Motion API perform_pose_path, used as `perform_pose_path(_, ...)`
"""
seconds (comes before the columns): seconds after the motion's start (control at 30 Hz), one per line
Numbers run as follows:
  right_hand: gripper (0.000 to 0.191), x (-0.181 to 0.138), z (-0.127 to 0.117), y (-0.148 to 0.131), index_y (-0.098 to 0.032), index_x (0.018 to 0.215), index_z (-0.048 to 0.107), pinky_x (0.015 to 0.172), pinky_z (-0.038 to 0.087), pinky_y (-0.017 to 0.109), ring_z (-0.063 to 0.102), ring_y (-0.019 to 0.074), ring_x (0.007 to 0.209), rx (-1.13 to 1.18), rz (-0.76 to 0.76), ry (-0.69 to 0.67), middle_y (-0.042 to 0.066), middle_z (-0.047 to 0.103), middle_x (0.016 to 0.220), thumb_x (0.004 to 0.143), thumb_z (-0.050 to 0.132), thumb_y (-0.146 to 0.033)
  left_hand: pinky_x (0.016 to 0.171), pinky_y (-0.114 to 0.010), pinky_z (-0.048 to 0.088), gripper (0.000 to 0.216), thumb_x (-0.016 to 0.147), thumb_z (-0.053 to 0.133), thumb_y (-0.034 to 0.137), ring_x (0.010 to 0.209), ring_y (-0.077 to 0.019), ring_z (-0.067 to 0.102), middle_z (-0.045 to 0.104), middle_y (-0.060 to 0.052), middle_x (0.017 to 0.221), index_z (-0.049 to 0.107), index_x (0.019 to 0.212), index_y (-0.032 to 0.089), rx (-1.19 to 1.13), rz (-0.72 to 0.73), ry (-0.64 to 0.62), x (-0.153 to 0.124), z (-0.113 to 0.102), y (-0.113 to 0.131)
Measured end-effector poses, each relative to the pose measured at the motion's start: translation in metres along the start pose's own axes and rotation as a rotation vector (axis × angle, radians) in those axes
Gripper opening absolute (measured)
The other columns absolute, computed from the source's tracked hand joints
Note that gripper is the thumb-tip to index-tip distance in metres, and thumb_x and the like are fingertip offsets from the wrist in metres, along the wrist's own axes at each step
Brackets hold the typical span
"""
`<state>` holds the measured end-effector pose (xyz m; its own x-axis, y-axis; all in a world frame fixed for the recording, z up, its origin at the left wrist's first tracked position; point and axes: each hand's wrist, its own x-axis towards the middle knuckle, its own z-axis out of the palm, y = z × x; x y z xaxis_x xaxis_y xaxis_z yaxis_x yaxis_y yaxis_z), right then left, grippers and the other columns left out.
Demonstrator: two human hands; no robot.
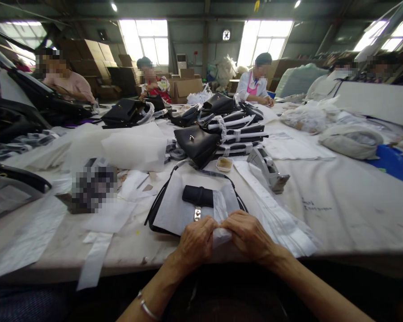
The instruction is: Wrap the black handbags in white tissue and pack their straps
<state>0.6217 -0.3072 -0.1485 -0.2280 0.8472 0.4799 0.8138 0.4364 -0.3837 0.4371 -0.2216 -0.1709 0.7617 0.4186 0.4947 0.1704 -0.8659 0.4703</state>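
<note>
A black handbag (198, 196) lies flat near the table's front edge, mostly covered by white wrapping paper (174, 210), with its black flap and a metal clasp (197, 213) showing. My left hand (196, 243) and my right hand (248, 235) meet at the bag's near edge. Both pinch a folded piece of the white paper (221, 235) between their fingers. A bracelet sits on my left wrist.
A pile of wrapped black bags (221, 129) stands behind. A tape dispenser (268, 170) and a small dish (224, 164) lie to the right. White paper sheets and strips (97, 255) cover the table's left. Several other people work at the far side.
</note>
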Motion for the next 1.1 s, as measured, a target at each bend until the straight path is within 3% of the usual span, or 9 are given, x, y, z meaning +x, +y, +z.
perform_pose_path(0.1,0.024,0.002,0.000,0.000,-0.020,0.083,0.064,0.068,0.045,0.030,0.060,0.0177,0.067,-0.022,0.043,0.022,0.003,0.067,0.072,0.078,0.046,-0.004,0.063,-0.026,0.045,0.019,0.082,0.040,0.006,0.070,-0.0163,0.058,0.058,-0.002,0.080,0.048,0.089,0.021,0.083,-0.046,0.000,0.002,0.003,0.000)
perform_pose_path(0.27,0.027,0.005,-0.001,-0.003,-0.021,0.087,0.063,0.071,0.044,0.029,0.060,0.0177,0.070,-0.018,0.086,0.019,0.003,0.068,0.075,0.075,0.046,-0.004,0.060,-0.029,0.043,0.014,0.082,0.048,0.012,0.067,-0.0188,0.057,0.058,-0.002,0.080,0.048,0.092,0.022,0.225,-0.023,0.026,0.004,0.009,0.003)
perform_pose_path(0.4,0.020,0.006,0.003,-0.002,-0.020,0.079,0.059,0.065,0.041,0.027,0.058,0.0161,0.065,-0.015,0.192,0.038,0.002,0.063,0.070,0.088,0.043,-0.011,0.059,-0.029,0.040,0.009,0.091,0.043,0.015,0.064,-0.0183,0.055,0.057,-0.002,0.075,0.048,0.088,0.022,0.314,-0.018,0.110,0.007,0.016,0.006)
perform_pose_path(0.5,0.028,0.010,0.006,-0.001,-0.021,0.071,0.054,0.059,0.038,0.026,0.054,0.0144,0.058,-0.008,0.335,0.057,0.001,0.058,0.065,0.096,0.044,-0.027,0.058,-0.028,0.038,0.018,0.096,0.038,0.015,0.062,-0.0172,0.055,0.056,-0.001,0.072,0.048,0.082,0.022,0.369,-0.140,0.138,0.015,0.019,0.010)
perform_pose_path(0.6,0.028,0.017,0.005,0.002,-0.021,0.077,0.059,0.062,0.039,0.026,0.056,0.0148,0.062,0.074,0.448,0.036,0.001,0.062,0.070,0.097,0.045,-0.034,0.057,-0.028,0.037,0.017,0.096,0.041,0.016,0.067,-0.0169,0.058,0.059,-0.001,0.077,0.050,0.083,0.022,0.400,-0.334,0.018,0.027,0.017,0.015)
perform_pose_path(0.7,0.018,0.026,0.001,0.008,-0.022,0.085,0.062,0.065,0.041,0.026,0.058,0.0155,0.065,0.165,0.558,-0.024,0.000,0.065,0.073,0.094,0.049,-0.031,0.057,-0.028,0.037,0.015,0.096,0.044,0.017,0.072,-0.0172,0.061,0.062,-0.001,0.083,0.054,0.086,0.022,0.423,-0.443,-0.110,0.036,0.014,0.019)
perform_pose_path(0.8,0.011,0.036,-0.004,0.016,-0.022,0.078,0.060,0.058,0.038,0.025,0.055,0.0146,0.060,0.180,0.653,-0.099,-0.002,0.061,0.065,0.087,0.057,-0.029,0.057,-0.028,0.037,0.014,0.096,0.045,0.018,0.075,-0.0182,0.062,0.063,-0.001,0.085,0.055,0.087,0.022,0.452,-0.472,-0.171,0.040,0.012,0.019)
perform_pose_path(0.93,0.012,0.051,-0.012,0.028,-0.021,0.071,0.057,0.057,0.038,0.023,0.057,0.0138,0.062,0.262,0.665,-0.210,-0.002,0.062,0.065,0.081,0.060,-0.027,0.056,-0.029,0.036,0.014,0.096,0.046,0.018,0.074,-0.0190,0.062,0.064,-0.001,0.085,0.056,0.087,0.022,0.469,-0.481,-0.203,0.043,0.013,0.018)
perform_pose_path(1.1,0.012,0.063,-0.022,0.039,-0.020,0.070,0.052,0.048,0.040,0.022,0.061,0.0146,0.051,0.603,0.816,-0.456,-0.004,0.059,0.054,0.080,0.056,-0.025,0.055,-0.028,0.035,0.015,0.096,0.046,0.018,0.073,-0.0189,0.062,0.064,-0.001,0.083,0.055,0.085,0.022,0.482,-0.483,-0.202,0.043,0.013,0.018)
